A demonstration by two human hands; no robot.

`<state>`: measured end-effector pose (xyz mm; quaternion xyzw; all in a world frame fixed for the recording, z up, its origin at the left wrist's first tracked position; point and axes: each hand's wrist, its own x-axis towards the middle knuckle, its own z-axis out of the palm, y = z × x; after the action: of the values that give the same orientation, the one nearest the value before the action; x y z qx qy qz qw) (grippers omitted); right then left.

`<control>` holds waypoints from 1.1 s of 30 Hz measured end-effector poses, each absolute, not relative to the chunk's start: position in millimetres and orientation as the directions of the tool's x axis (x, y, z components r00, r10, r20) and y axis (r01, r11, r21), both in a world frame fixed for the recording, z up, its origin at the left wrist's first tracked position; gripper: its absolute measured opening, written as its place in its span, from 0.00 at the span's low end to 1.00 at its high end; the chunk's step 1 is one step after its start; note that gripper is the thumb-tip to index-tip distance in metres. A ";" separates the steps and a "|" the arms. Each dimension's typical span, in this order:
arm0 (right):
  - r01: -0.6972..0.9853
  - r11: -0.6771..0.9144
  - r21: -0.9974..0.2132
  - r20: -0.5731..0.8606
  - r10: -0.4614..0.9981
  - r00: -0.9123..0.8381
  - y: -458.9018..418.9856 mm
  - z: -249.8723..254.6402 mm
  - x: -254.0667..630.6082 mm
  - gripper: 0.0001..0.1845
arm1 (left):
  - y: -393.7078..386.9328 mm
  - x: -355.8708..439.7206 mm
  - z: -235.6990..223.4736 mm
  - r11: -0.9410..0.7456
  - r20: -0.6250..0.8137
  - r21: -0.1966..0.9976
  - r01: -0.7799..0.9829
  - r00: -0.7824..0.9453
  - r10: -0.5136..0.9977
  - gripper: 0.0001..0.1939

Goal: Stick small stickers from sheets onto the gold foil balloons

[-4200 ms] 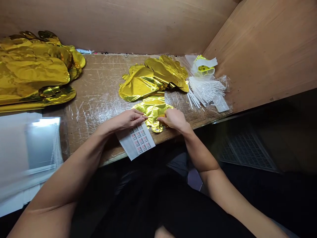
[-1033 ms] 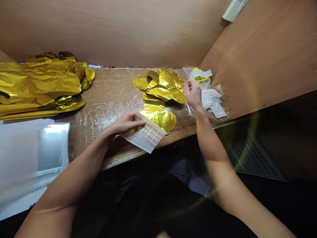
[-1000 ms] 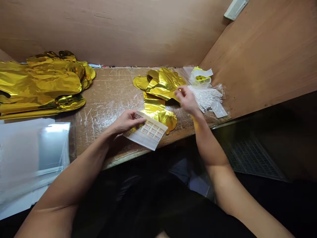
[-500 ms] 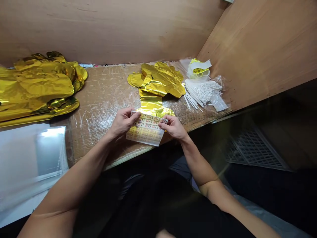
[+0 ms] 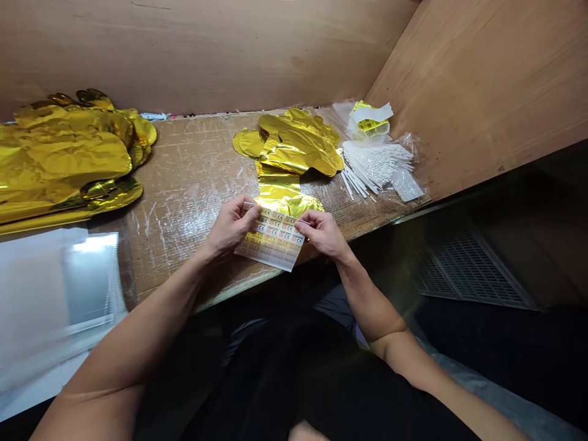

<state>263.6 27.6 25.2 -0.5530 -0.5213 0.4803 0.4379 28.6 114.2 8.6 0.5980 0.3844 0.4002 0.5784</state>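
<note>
Between both hands is a sheet of small CE-marked stickers, tilted over the front edge of the bench. My left hand pinches its upper left corner between thumb and fingers. At the upper right corner, my right hand is closed on the sheet with thumb and forefinger. Just beyond the sheet lies a gold foil balloon, flat and partly folded. The sheet covers the near end of that foil.
A pile of gold foil balloons lies at left, above clear plastic bags. White sticks and yellow-and-white sticker scraps sit at right. Wooden panels enclose the bench. A grey plastic crate stands lower right.
The upper part of the sticker sheet has bent back between my hands, so its top row shows less. Both hands keep their hold. The view has shifted slightly.
</note>
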 end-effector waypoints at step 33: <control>0.508 0.096 -0.856 -0.025 0.974 -0.226 37.4 33.7 254.3 0.12 | 105.4 33.7 0.8 -0.214 0.135 0.970 0.118 0.469 0.873 0.13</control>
<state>254.3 37.4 33.7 -0.5466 -0.6779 0.3914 0.2973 33.7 105.4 0.8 0.6866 0.3608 0.3679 0.5129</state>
